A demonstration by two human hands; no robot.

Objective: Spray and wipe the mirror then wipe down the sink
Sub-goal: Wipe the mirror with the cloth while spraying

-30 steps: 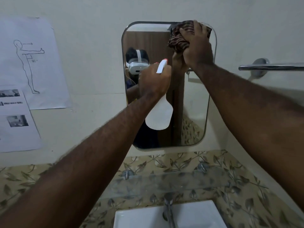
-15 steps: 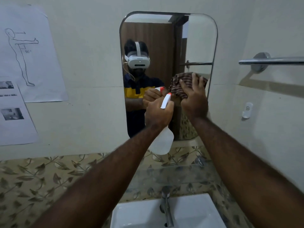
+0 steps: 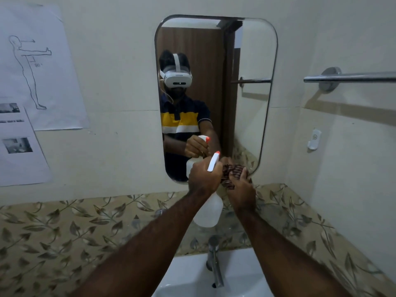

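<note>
One mirror [image 3: 216, 61], one sink [image 3: 188, 275], one spray bottle [image 3: 209, 211], one cloth [image 3: 232, 172]. Left hand [image 3: 203, 176] wrapped tight around bottle neck, nozzle toward glass. Right hand [image 3: 242, 189] clenched on cloth, pressed at mirror's lower right corner. Upper glass unobstructed; tap [image 3: 214, 258] directly below, towel rail [image 3: 351, 78] off right.

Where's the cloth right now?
In the head view, the striped cloth is bunched under the right hand, against the mirror's lower right corner, just right of the spray bottle.
</note>
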